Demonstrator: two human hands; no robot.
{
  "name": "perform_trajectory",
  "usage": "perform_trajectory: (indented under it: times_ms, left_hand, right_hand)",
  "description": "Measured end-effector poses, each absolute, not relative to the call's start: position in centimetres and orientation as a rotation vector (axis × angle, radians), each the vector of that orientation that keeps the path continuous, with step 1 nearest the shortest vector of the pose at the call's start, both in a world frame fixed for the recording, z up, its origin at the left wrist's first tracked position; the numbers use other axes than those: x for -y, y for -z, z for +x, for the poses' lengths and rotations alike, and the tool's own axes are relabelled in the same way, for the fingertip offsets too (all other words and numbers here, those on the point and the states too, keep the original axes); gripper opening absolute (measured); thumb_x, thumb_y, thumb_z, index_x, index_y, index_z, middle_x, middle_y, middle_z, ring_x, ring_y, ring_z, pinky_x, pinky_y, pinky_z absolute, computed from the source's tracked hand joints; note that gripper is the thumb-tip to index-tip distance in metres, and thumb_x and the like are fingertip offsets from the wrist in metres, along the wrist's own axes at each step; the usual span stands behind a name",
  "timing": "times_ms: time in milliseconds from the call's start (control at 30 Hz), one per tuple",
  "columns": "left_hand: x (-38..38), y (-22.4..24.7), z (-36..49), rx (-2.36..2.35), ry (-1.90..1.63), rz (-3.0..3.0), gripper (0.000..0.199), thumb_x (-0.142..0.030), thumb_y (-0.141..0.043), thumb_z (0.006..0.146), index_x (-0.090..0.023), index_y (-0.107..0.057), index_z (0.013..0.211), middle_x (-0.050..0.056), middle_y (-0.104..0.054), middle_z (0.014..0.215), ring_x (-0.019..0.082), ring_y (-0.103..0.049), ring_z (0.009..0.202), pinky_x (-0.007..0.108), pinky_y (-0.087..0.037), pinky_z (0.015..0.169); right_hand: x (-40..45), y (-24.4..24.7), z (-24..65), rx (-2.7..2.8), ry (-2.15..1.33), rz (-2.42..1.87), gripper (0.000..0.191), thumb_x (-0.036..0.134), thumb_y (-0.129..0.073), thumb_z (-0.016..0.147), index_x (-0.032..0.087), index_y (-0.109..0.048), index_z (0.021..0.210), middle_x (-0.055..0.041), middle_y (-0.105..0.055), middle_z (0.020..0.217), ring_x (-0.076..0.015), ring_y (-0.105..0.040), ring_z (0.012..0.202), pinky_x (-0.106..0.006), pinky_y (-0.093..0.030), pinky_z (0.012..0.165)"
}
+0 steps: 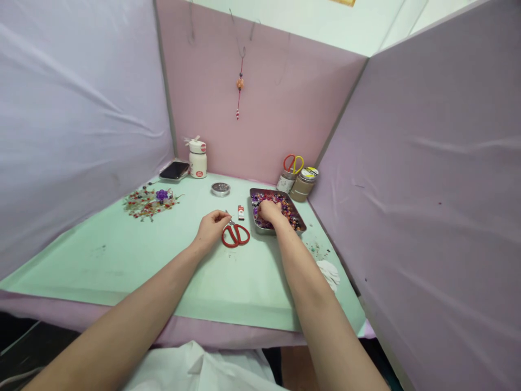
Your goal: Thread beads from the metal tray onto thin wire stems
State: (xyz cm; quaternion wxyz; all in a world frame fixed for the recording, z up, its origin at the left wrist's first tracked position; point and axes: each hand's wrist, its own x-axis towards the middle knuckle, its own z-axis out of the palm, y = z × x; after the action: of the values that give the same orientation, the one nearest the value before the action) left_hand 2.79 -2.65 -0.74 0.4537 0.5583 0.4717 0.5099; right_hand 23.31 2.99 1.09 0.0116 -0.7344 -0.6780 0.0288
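My right hand [269, 210] reaches into a metal tray [266, 231] of mixed beads [291, 212], purple, red and orange. Its fingers are curled down among them, and whatever they pinch is hidden. To the left, my left hand [211, 227] hovers just over the green cloth with thumb and fingertips pinched together. What it holds, if anything, is too small to make out. Right beside those fingertips lie red-handled scissors [236, 235], their blades pointing away from me. A small white and red lighter [241, 212] rests between the scissors and the tray.
Beaded strands with a purple flower [161, 195] lie at the left. Behind are a phone [175, 170], a white bottle [198, 163], a round clear case [220, 188] and two jars [303, 188], one holding scissors. A bead pendant [240, 84] hangs from a hook. White pads [329, 274] lie right.
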Motion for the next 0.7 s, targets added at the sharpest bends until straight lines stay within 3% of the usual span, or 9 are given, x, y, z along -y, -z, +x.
perform_trajectory:
  times_ms: [233,400,567,700]
  left_hand:
    - [2.7,0.5,2.7,-1.161,-1.263,1.372,0.02,-0.036,-0.065,0.064,-0.017,-0.064,0.072,0.001,-0.063,0.068,0.014,-0.052,0.062,0.026,-0.039,0.062]
    - [2.8,0.5,2.8,-1.151,-1.278,1.368,0.02,-0.036,-0.065,0.064,-0.017,-0.064,0.071,0.001,-0.062,0.067,0.014,-0.052,0.062,0.027,-0.039,0.062]
    - [2.4,0.7,2.7,-1.141,-1.328,1.335,0.025,-0.039,-0.065,0.064,-0.017,-0.064,0.075,0.001,-0.06,0.068,0.012,-0.048,0.058,0.025,-0.037,0.056]
    - [1.6,0.7,2.1,-1.139,-1.467,1.216,0.028,-0.041,-0.066,0.062,-0.017,-0.063,0.076,-0.001,-0.057,0.066,0.009,-0.041,0.052,0.024,-0.034,0.05]
  right_hand:
    - [-2.6,-2.1,23.6,2.075,-0.043,-2.283,0.023,0.012,-0.049,0.079,0.017,-0.068,0.092,-0.0155,-0.067,0.107,-0.0275,-0.057,0.107,-0.043,-0.031,0.092]
    - [-2.3,-3.6,23.9,1.936,0.035,-2.026,0.022,0.016,-0.044,0.082,0.019,-0.065,0.089,-0.008,-0.07,0.095,-0.0225,-0.06,0.095,-0.039,-0.034,0.089]
    - [-2.4,-4.1,22.1,1.906,-0.264,-1.557,0.018,0.017,-0.051,0.077,0.018,-0.063,0.09,-0.0024,-0.069,0.089,-0.0141,-0.06,0.084,-0.025,-0.041,0.078]
    - [-2.0,-4.3,20.4,1.809,-0.529,-1.373,0.017,0.018,-0.054,0.075,0.016,-0.065,0.088,-0.0024,-0.069,0.086,-0.0119,-0.061,0.081,-0.022,-0.044,0.076]
